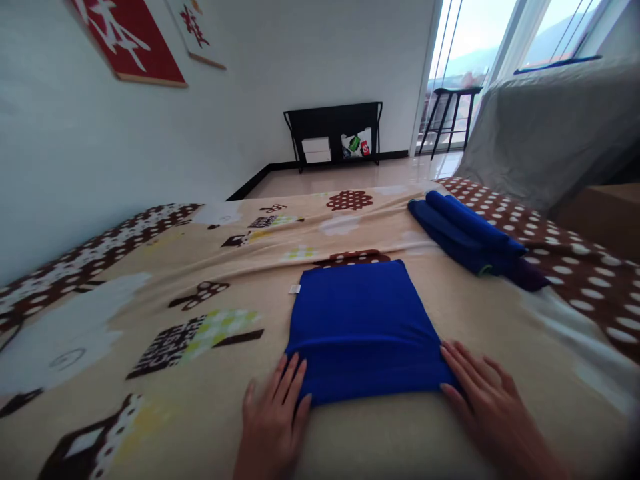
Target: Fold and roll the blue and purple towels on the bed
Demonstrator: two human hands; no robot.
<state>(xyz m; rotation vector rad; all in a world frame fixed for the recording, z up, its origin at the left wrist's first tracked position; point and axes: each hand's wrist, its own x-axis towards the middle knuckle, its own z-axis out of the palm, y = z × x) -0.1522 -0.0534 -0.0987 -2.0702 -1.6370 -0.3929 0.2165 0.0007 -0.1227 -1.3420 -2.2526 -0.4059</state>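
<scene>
A blue folded cloth garment point(363, 307) lies flat on the bed in front of me, with a small white tag point(295, 289) at its left edge. A shallow crease runs across its nearer half. My left hand point(276, 407) rests palm down at the near left corner, its stretched fingers touching the cloth's edge. At the near right corner, my right hand point(483, 393) lies with fingers extended against the side of the cloth and the thumb by the corner. Neither hand grips the fabric.
Rolled or folded dark blue cloths point(470, 233) lie at the far right on the patterned blanket point(210, 373). Past the bed stand a black rack point(333, 120) with a white box and a bag, a stool point(450, 117), and a grey covered piece of furniture point(555, 127).
</scene>
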